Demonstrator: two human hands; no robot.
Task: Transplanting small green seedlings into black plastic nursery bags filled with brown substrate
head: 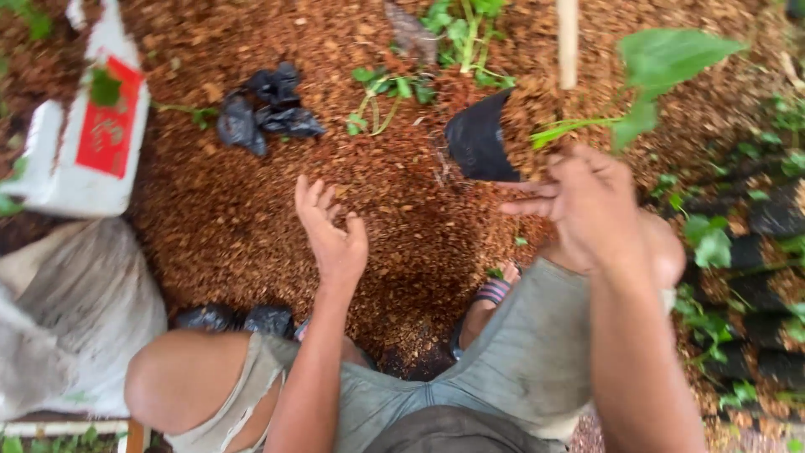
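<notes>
Right hand point(587, 205) gripping a black soil-filled seedling bag point(480, 138) with a leafy green shoot point(654, 71), left hand point(331, 226) open and empty, crumpled black bags point(267, 107) on mulch point(251, 218) behind

Left of the matt black plastic bag point(476, 143) of crumbly soil lie crinkled glossy plastic bags point(267, 109) on rough reddish-brown husk ground point(235, 218).

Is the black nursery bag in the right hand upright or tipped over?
Tipped. The black nursery bag lies sideways in the right hand, its soil-filled mouth and seedling pointing right rather than up.
</notes>
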